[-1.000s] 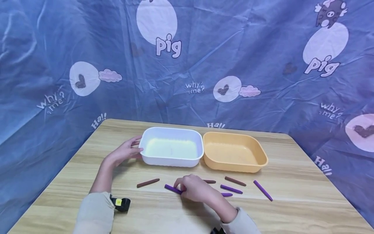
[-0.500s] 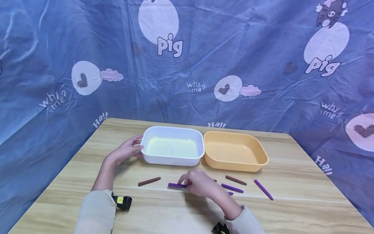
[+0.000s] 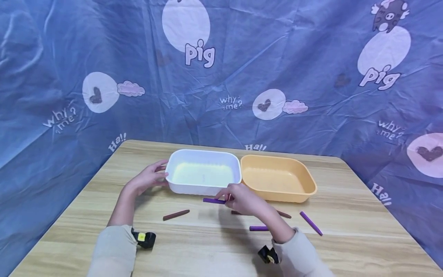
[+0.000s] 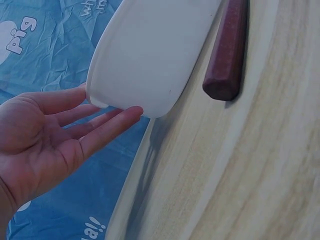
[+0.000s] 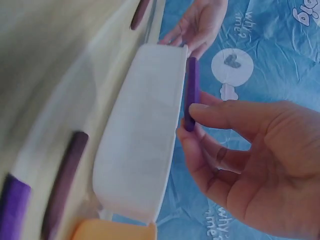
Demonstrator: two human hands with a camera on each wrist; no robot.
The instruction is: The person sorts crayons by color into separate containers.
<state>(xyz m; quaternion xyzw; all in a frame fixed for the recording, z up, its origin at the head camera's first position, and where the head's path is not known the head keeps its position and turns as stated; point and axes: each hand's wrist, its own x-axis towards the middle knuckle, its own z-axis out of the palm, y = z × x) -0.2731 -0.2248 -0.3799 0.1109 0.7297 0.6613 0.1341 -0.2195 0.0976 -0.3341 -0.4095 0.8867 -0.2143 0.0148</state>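
My right hand (image 3: 247, 200) pinches a purple crayon (image 3: 214, 201) between thumb and fingers. It holds the crayon above the table, just in front of the white plastic bin (image 3: 194, 189). In the right wrist view the held crayon (image 5: 192, 85) stands close to the bin's rim, outside it. My left hand (image 3: 147, 180) touches the bin's left end. The left wrist view shows that hand's fingers (image 4: 107, 132) fairly straight against the bin's end wall. A brown crayon (image 3: 176, 215) lies in front of the bin, and another brown crayon (image 3: 238, 212) lies below my right hand.
An orange-yellow bin (image 3: 277, 196) stands right against the white one. Toward the right lie a brown crayon (image 3: 284, 214), a purple crayon (image 3: 258, 228) partly behind my forearm and a slanted purple crayon (image 3: 311, 223). A blue printed cloth (image 3: 221, 77) hangs behind the table (image 3: 194, 254).
My right hand has lifted the purple crayon off the table and carried it forward toward the white bin's front wall. The left hand has stayed at the bin's left end.
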